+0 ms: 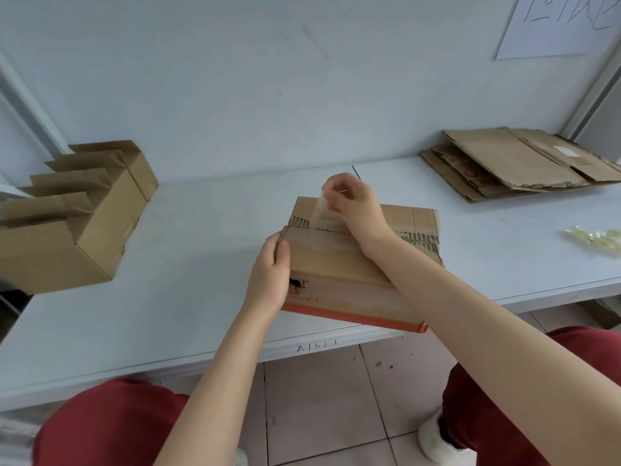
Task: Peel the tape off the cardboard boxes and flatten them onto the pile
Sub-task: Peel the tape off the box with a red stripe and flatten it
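A brown cardboard box (339,270) with an orange stripe along its near side lies at the front edge of the white table (188,264). My left hand (270,274) grips the box's left end, thumb on top. My right hand (353,203) pinches a strip of clear tape (318,210) and holds it lifted above the box's top seam, where torn corrugation shows. A pile of flattened cardboard (517,163) lies at the back right of the table.
An open cardboard box (74,223) with raised flaps stands at the table's left side. A wad of crumpled clear tape (594,240) lies near the right edge. A white wall rises behind the table, with a paper sheet (557,25) stuck on it.
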